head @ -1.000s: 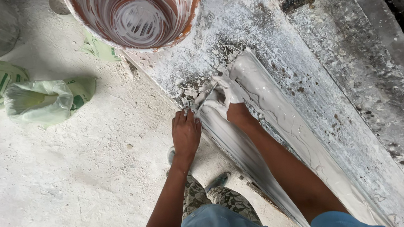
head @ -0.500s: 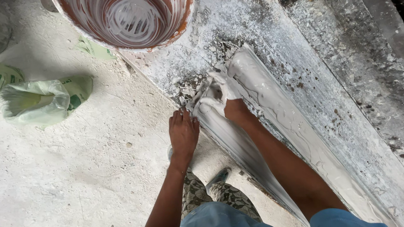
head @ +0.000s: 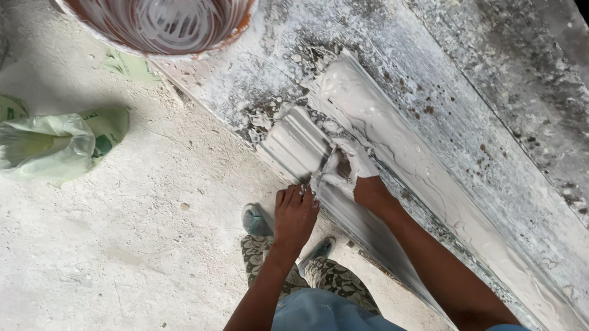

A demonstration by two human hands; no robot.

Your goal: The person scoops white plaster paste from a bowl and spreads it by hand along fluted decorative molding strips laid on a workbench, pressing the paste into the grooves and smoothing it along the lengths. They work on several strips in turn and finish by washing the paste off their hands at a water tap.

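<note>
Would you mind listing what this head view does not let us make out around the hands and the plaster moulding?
- Right hand: its fingers are coated in wet plaster, so any tool under them cannot be made out.
- Left hand: the palm faces down, so the contact underneath is hidden.
- Plaster moulding: its near end runs behind the right forearm and off the bottom edge.
- Bucket: cut off by the top edge.

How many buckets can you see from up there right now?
1: the plaster-smeared bucket at the top edge, standing beyond the moulding. Others may be outside the frame.
</note>
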